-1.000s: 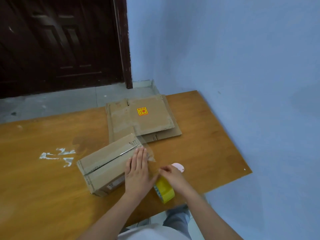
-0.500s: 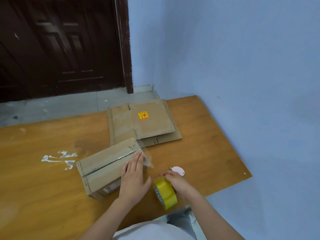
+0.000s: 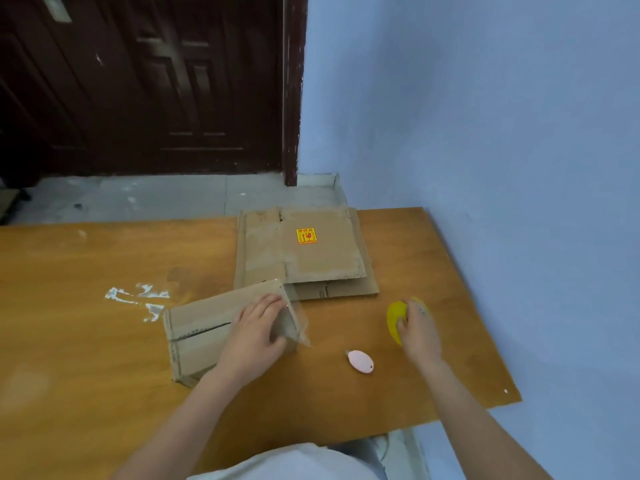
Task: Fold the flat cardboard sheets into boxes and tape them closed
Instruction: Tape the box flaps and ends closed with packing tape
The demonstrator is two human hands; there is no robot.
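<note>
Wooden table abuts blue wall; beyond table: grey floor, dark door (closed).

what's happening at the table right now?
A person is taping a folded cardboard box shut. The left hand presses clear tape down over the box's right end. The right hand holds the yellow tape roll out to the side on the table. Flat cardboard sheets lie behind, a small pink cutter between the hands.

The right hand is carrying the yellow tape roll away rightward from the box, seemingly setting it on the table, while the left hand is curling over the box's end.
</note>
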